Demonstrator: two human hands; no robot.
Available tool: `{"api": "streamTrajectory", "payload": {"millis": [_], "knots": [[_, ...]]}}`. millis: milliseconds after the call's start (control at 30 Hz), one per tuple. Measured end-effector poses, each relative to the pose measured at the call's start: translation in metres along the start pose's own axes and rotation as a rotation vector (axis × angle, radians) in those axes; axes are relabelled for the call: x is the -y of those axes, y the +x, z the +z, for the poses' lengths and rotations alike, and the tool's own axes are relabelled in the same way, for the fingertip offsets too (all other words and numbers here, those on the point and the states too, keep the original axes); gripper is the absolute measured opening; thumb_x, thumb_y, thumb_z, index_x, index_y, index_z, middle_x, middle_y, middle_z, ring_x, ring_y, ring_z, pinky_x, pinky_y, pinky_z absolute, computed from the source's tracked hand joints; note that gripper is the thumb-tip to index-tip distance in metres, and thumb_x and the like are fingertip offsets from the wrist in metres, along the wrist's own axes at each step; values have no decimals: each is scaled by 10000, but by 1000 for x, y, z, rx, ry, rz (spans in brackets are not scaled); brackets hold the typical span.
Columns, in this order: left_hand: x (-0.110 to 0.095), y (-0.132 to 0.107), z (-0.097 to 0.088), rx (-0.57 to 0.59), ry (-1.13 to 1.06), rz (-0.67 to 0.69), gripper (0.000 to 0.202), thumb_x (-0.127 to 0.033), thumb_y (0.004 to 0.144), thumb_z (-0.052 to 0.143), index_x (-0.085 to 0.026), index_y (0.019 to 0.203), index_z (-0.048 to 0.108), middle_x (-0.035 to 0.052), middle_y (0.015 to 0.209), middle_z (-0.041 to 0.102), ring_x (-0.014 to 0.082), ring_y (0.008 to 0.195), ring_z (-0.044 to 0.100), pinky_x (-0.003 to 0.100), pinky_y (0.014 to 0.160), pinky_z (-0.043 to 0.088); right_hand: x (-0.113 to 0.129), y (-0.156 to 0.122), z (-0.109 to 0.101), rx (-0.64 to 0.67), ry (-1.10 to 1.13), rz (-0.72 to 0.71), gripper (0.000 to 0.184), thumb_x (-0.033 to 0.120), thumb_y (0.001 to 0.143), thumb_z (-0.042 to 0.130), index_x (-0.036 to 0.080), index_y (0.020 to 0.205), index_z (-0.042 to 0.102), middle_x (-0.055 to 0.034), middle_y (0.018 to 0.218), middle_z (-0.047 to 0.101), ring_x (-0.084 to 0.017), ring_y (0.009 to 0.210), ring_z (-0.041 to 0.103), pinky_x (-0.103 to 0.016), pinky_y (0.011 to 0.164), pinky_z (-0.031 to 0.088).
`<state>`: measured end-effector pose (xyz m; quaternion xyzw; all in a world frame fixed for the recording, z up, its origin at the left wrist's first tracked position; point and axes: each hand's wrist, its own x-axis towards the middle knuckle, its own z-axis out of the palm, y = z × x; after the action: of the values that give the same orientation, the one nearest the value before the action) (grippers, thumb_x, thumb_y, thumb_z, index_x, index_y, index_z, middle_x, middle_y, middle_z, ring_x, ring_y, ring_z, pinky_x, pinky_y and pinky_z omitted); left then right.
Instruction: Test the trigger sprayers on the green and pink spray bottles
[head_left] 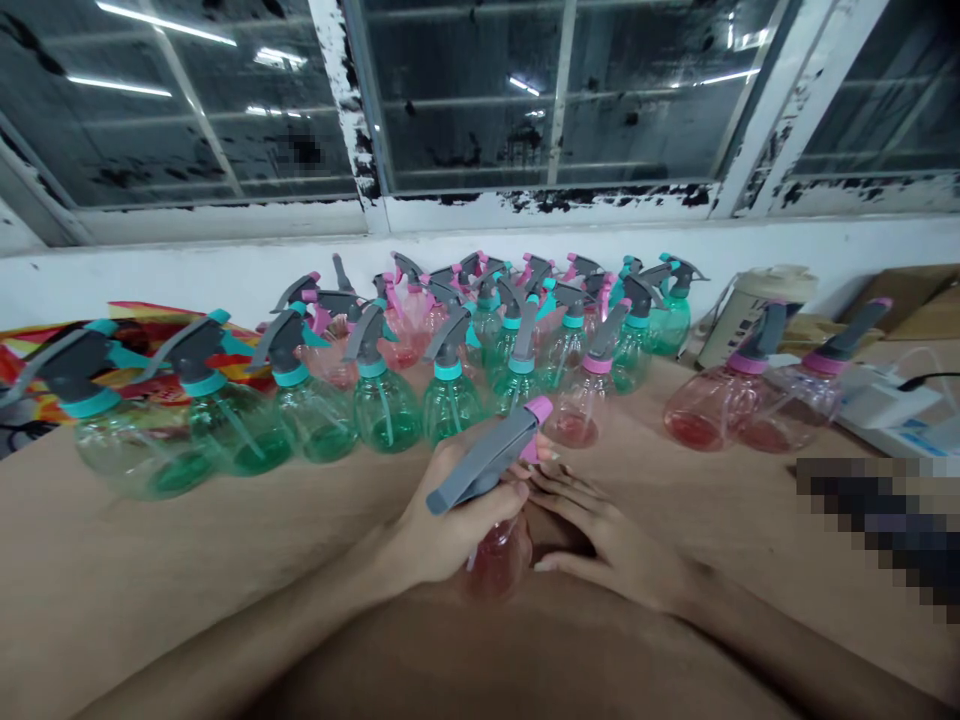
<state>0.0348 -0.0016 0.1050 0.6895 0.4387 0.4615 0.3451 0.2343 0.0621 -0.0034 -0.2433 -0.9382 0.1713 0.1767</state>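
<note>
A pink spray bottle with a grey trigger head stands on the brown table right in front of me. My left hand is wrapped round its neck just under the head. My right hand rests beside it on the right, fingers stretched towards the pink nozzle tip and the bottle's side. Behind them stands a crowd of green spray bottles and pink spray bottles with grey heads.
Two more pink bottles stand at the right near a white power strip and a cream jug. A colourful cloth lies far left. A white wall and a window run behind the table.
</note>
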Motion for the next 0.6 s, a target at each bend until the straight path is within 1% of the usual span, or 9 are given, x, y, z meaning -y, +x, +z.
{"api": "streamTrajectory", "payload": {"millis": [67,100,233,300,433,533,600], "knots": [[-1,0,0,-4,0,-1,196,-142,697,517,-214,857,606,-17,724,597,138,648,558,250,605,476,0,0,0,-4,-1,-2,670,550,828,499,247,1398,318,-28,1462,310,-209,1347,256,-447,1115,221],[-1,0,0,-14,3,0,169,-141,696,518,-210,828,597,-18,720,588,134,647,551,244,599,471,-1,-1,1,-6,1,-1,668,549,827,502,250,1396,320,-26,1461,313,-210,1347,258,-447,1116,220],[-3,-1,-1,-12,44,2,63,-158,718,530,-200,743,570,-13,727,574,135,678,557,245,625,473,-2,-1,1,-12,23,16,677,544,819,519,260,1399,313,-17,1457,326,-213,1346,259,-445,1112,235],[-2,-1,-1,-21,79,7,70,-164,727,523,-209,746,573,-18,707,568,132,641,553,253,613,478,-2,0,1,-11,35,22,668,541,821,519,262,1395,321,-18,1456,327,-215,1345,262,-445,1110,238],[1,-1,0,-116,117,6,108,-178,716,521,-224,794,581,-18,718,609,148,646,589,275,610,490,-2,2,-1,-4,59,1,665,540,822,518,266,1395,320,-26,1453,334,-214,1345,263,-442,1115,223],[3,-1,2,-110,132,1,113,-188,710,518,-225,786,593,-6,744,653,161,678,621,289,645,501,-1,2,-2,-9,54,3,679,546,825,508,262,1405,295,-29,1455,327,-208,1347,256,-440,1119,210],[4,-2,4,-136,139,-9,113,-183,713,512,-221,776,598,-5,736,656,161,688,628,290,664,506,0,2,-2,-4,45,5,682,548,830,499,258,1408,285,-33,1452,332,-204,1348,253,-441,1120,208]]}}
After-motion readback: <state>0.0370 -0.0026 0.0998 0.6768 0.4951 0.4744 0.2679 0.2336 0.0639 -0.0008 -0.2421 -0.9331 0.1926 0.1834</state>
